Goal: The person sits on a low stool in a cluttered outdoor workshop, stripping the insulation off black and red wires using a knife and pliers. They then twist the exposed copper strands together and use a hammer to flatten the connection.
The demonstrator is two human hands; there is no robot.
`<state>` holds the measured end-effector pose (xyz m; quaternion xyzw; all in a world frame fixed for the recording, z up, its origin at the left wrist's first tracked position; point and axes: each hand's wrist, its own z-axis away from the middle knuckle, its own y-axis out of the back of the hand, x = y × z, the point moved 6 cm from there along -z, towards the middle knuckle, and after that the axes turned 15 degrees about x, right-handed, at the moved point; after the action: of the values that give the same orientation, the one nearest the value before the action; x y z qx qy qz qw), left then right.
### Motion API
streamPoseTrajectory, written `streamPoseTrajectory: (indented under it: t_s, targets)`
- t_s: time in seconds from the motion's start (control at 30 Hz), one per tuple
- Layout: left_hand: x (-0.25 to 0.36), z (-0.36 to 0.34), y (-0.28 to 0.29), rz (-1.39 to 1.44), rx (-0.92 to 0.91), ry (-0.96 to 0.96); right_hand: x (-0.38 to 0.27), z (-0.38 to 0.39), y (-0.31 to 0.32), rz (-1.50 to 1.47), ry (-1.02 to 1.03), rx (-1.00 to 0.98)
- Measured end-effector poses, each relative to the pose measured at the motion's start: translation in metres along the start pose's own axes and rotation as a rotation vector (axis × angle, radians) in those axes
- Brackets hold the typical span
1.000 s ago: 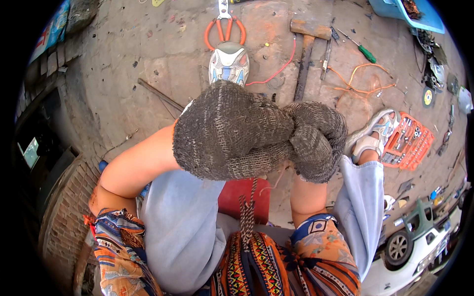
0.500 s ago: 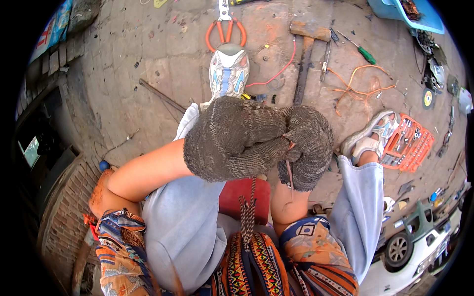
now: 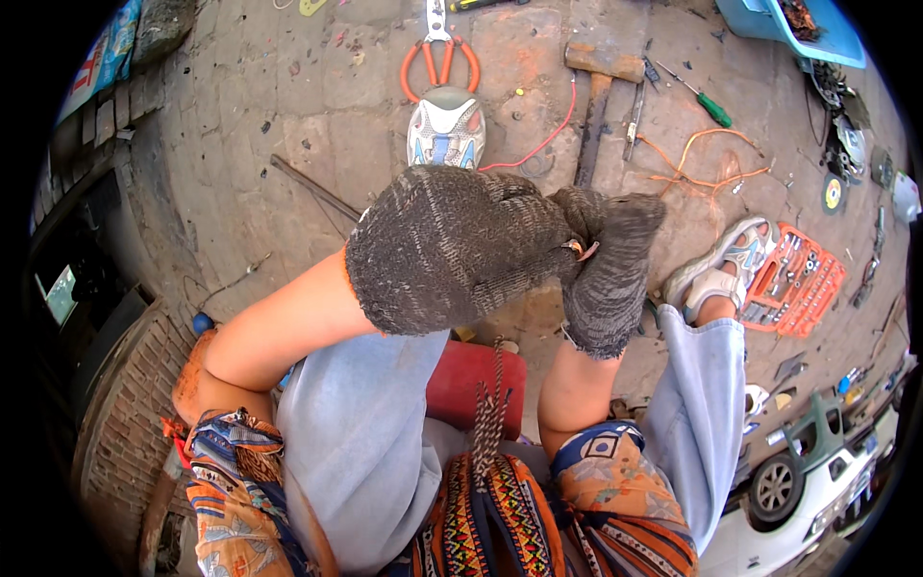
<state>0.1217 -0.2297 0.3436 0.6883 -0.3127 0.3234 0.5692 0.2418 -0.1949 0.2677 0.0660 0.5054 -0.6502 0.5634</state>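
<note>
Both my hands wear dark grey knitted gloves and meet in front of my knees. My left hand [image 3: 457,252] is closed, its back turned up and its fingertips pressed against my right hand [image 3: 612,274]. That right hand is closed too, wrist bent upward. Between their fingertips a short bit of a thin copper-coloured strip [image 3: 582,249] shows; the gloves hide the rest. Below the hands, a red block-like seat [image 3: 459,387] shows between my legs, with a braided cord [image 3: 488,423] hanging over it.
Ahead lie orange-handled cutters [image 3: 446,65], a wooden-handled hammer [image 3: 602,63], a green screwdriver [image 3: 713,108] and orange wire [image 3: 685,165]. An orange socket set [image 3: 798,281] sits beside my right shoe. A blue bin [image 3: 790,34] stands far right; a metal rod [image 3: 312,185] lies left.
My right hand has turned, its fingers rising and its wrist straightening. The strip that hung below it now shows only as a short end. My left hand has shifted slightly up and left.
</note>
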Motion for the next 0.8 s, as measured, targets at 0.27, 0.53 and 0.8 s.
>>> streamPoseTrajectory:
  t_s: [0.27,0.53,0.8]
  targets:
    - [0.001,0.004,0.003,0.006,0.050,0.023,-0.018,0.006,-0.007,0.140,-0.028,0.075]
    - [0.014,0.009,0.000,0.063,0.140,-0.011,-0.004,0.015,0.007,0.026,0.179,0.250]
    - [0.001,0.052,0.010,0.163,0.103,0.160,-0.012,-0.028,0.049,-0.399,0.003,0.145]
